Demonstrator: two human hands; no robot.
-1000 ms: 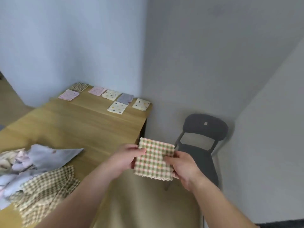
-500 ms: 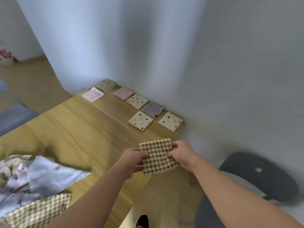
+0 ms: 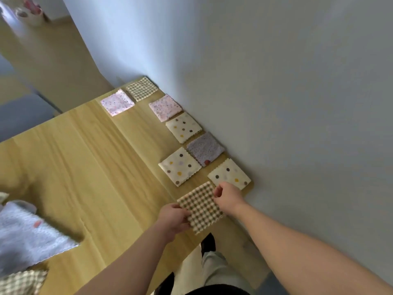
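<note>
A folded brown-and-cream checked cloth (image 3: 201, 207) is held over the near right edge of the wooden table (image 3: 85, 167). My left hand (image 3: 174, 221) grips its near left corner. My right hand (image 3: 227, 198) pinches its far right edge. Whether the cloth touches the tabletop I cannot tell. It sits just in front of a row of folded squares by the wall: two polka-dot ones (image 3: 229, 174) (image 3: 179, 166) are closest.
Further folded squares line the wall: a lilac one (image 3: 205, 149), a dotted cream one (image 3: 184, 127), two pink ones (image 3: 165, 107) (image 3: 117, 102) and a checked one (image 3: 142, 88). Loose unfolded cloths (image 3: 27, 237) lie at the near left. The grey wall (image 3: 297, 124) borders the table's right.
Both hands have carried the checked cloth forward from beyond the table's edge to the spot beside the polka-dot squares. The view has swung down and to the left.
</note>
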